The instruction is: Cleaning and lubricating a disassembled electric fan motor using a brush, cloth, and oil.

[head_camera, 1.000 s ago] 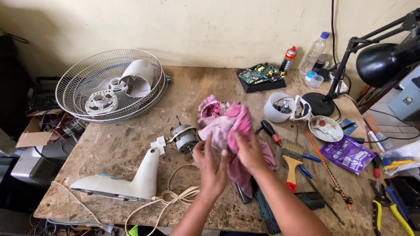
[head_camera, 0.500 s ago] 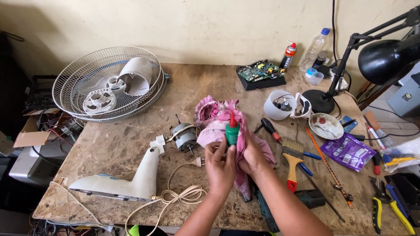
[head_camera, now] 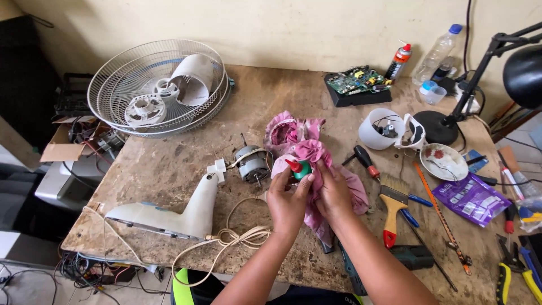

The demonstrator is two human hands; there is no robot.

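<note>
Holding a small green plastic bottle with a red nozzle cap, the left hand has its fingers curled around the bottle's lower body, thumb side up, so the cap points up and to the left. The right hand is closed on a crumpled pink cloth rag, its fingers pressed into the fabric just beside the bottle; the rag drapes from that hand onto the worn wooden workbench and spreads toward the far side. Both hands meet over the middle of the bench, touching or nearly touching each other.

Just left of the bottle lies a small grey electric motor with a bare shaft. Nearer the front edge, a white plastic fan stand lies on its side, its pale coiled power cord looped beside it. At the far left corner sit 2 stacked round wire fan guards with a white fan blade part inside them.

To the right of the hands lie a red-and-black screwdriver and a paintbrush with a red-and-yellow handle. Farther right sit a white plastic motor housing, a purple foil pouch and a black desk lamp. A green circuit board on a black tray rests near the wall.
</note>
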